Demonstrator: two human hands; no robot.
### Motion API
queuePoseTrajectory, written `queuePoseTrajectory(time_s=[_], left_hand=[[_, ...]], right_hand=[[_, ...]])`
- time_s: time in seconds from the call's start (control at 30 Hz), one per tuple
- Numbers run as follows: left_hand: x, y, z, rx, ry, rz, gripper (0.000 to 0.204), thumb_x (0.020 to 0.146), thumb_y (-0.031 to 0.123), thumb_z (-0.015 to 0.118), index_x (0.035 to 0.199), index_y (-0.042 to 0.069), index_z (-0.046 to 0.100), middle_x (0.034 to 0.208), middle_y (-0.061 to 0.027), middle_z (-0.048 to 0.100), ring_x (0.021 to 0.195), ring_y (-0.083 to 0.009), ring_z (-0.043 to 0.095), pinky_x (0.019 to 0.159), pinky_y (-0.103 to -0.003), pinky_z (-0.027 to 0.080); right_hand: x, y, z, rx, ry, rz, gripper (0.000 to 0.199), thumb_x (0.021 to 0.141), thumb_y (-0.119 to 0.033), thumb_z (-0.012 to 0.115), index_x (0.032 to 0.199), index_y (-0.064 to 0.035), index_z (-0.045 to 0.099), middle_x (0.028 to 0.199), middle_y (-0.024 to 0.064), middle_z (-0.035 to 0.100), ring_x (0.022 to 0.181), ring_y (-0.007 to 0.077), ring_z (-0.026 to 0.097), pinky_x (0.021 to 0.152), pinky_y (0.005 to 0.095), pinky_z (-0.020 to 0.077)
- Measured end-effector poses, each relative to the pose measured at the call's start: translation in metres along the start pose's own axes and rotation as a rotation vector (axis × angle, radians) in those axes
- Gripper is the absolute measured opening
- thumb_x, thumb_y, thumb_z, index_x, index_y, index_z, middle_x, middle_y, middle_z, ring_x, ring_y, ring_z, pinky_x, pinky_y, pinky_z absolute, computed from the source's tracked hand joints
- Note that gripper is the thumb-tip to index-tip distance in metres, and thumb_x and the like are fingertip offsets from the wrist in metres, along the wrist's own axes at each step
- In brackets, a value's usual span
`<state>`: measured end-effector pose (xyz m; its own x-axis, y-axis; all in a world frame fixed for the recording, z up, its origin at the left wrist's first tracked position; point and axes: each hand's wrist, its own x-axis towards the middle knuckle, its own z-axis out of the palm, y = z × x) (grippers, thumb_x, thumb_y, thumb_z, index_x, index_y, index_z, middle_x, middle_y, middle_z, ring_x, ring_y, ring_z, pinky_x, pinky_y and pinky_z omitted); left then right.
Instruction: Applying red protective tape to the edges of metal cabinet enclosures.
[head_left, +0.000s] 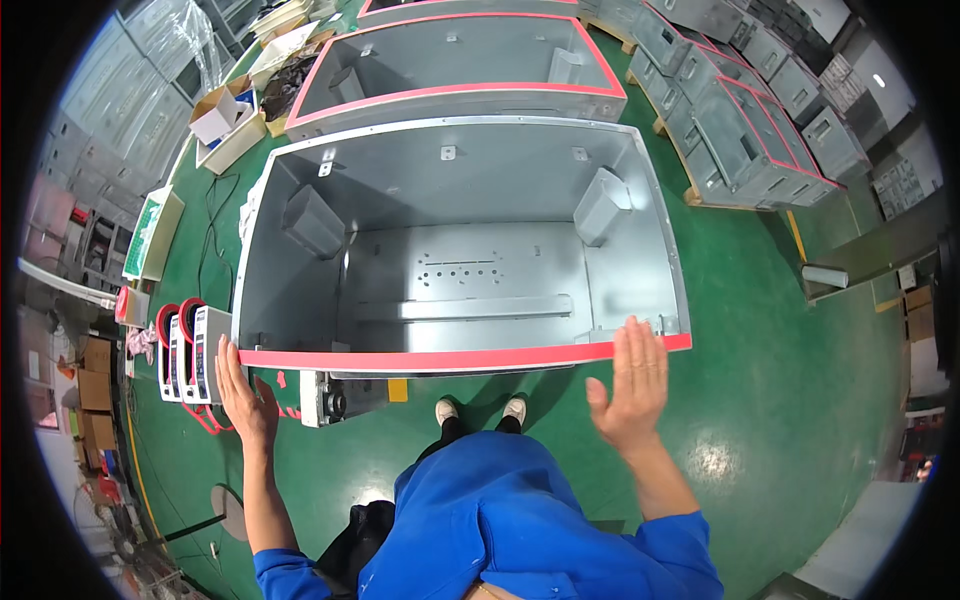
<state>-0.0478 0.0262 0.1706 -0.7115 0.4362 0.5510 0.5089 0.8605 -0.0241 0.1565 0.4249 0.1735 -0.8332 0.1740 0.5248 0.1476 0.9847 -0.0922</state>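
A large open grey metal box [460, 175] lies in front of me with its hollow side up. Along its near rim runs a pink-red strip [450, 360]; the other rims are bare metal. My left hand [248, 402] is at the near left corner, fingers stretched up along the end of the strip. Near the strip's right end, my right hand [635, 388] lies flat with straight fingers over the rim and its thumb apart. Neither hand grips anything. Whether the palms press on the strip I cannot tell.
Behind stands another metal box [460, 70] with pink-red rims. Stacked metal cases [740, 140] stand on pallets at right. White-and-red devices [190, 355] sit left of the box, near bins [155, 235] and a black cable [210, 230]. A boxy device [335, 398] is below the near rim.
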Motion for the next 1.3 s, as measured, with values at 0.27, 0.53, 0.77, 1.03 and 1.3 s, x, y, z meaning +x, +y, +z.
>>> queuePoseTrajectory(time_s=[0.27, 0.53, 0.77, 1.03, 1.3], left_hand=[[-0.005, 0.007, 0.006, -0.116, 0.002, -0.152, 0.066, 0.068, -0.011, 0.046, 0.130, 0.000, 0.028, 0.130, -0.0206, 0.035, 0.120, -0.0352, 0.035, 0.099, -0.040, 0.031], [-0.011, 0.002, 0.013, -0.211, 0.005, -0.212, 0.068, 0.067, -0.012, 0.046, 0.131, 0.002, 0.027, 0.131, -0.0193, 0.035, 0.120, -0.0352, 0.035, 0.098, -0.039, 0.031], [-0.017, 0.005, 0.022, -0.361, 0.043, -0.285, 0.071, 0.068, -0.014, 0.046, 0.133, 0.003, 0.022, 0.132, -0.0178, 0.033, 0.119, -0.0335, 0.038, 0.097, -0.037, 0.033], [-0.006, 0.009, 0.020, -0.400, 0.010, -0.302, 0.071, 0.069, -0.014, 0.045, 0.133, 0.005, 0.023, 0.132, -0.0174, 0.034, 0.116, -0.0332, 0.042, 0.092, -0.036, 0.039], [-0.015, -0.005, 0.013, -0.290, -0.125, -0.474, 0.072, 0.064, -0.005, 0.052, 0.130, 0.011, 0.030, 0.124, -0.0202, 0.044, 0.108, -0.0358, 0.047, 0.086, -0.040, 0.042]], right_hand=[[0.039, 0.058, -0.031, 0.186, -0.299, 0.035, 0.066, 0.088, -0.049, 0.032, 0.125, 0.0065, 0.035, 0.130, 0.0208, 0.036, 0.123, 0.0332, 0.032, 0.102, 0.0431, 0.0229], [0.047, 0.069, -0.024, 0.220, -0.287, 0.109, 0.069, 0.088, -0.049, 0.035, 0.127, 0.0076, 0.030, 0.131, 0.0226, 0.033, 0.125, 0.0338, 0.029, 0.103, 0.0408, 0.0228], [0.072, 0.088, -0.001, 0.204, -0.295, 0.061, 0.070, 0.087, -0.049, 0.036, 0.128, 0.0079, 0.028, 0.134, 0.0241, 0.028, 0.127, 0.0339, 0.024, 0.103, 0.0398, 0.0230], [0.091, 0.169, 0.033, 0.578, -0.148, 0.656, 0.061, 0.091, -0.041, 0.037, 0.129, 0.0061, 0.028, 0.132, 0.0220, 0.033, 0.126, 0.0302, 0.029, 0.102, 0.0331, 0.0227], [0.095, 0.208, 0.089, 1.020, -0.363, 0.708, 0.044, 0.092, -0.026, 0.039, 0.127, 0.0006, 0.037, 0.129, 0.0101, 0.040, 0.118, 0.0192, 0.038, 0.100, 0.0302, 0.0269]])
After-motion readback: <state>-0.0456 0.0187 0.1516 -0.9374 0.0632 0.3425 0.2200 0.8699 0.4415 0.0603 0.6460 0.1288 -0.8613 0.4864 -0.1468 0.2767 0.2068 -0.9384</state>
